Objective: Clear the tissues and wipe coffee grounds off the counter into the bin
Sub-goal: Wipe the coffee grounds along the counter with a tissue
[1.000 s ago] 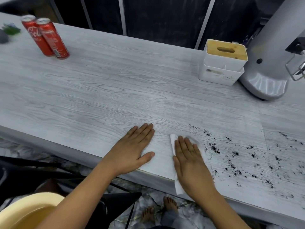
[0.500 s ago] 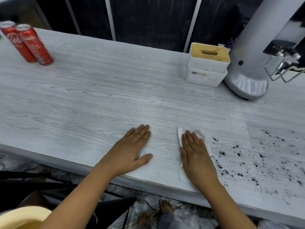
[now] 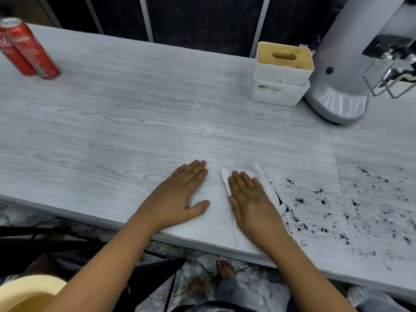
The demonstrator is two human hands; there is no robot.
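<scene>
**Wiping under way at the edge of the spill**

Head view: The right hand [image 3: 252, 200] was laid flat on a white tissue [image 3: 258, 176], fingers straight and pressing it onto the grey wood-grain counter [image 3: 135, 122] close to the near edge. Just to the right of the tissue, coffee grounds [image 3: 299, 200] were scattered as dark specks across the counter, thinning toward the right border of the view; a small dark streak was seen touching the tissue's right edge. The left hand [image 3: 180, 197] was rested palm-down on bare counter just beside the right one, fingers extended and nothing held. Farther back, a white tissue box with a wooden lid [image 3: 282, 75] was stood against a grey appliance base [image 3: 337, 91], and two red soda cans [image 3: 27, 50] were placed at the far left. A pale yellow rim [image 3: 27, 289] was visible below the counter at lower left; it may be the bin, though too little of it was shown to be sure.

The wiping step was judged to be in hand, with most grounds not yet gathered. The next move would call for the tissue to be pressed and swept through the specks, so that they are drawn together toward the counter edge above the bin without being scattered onto the floor.
</scene>
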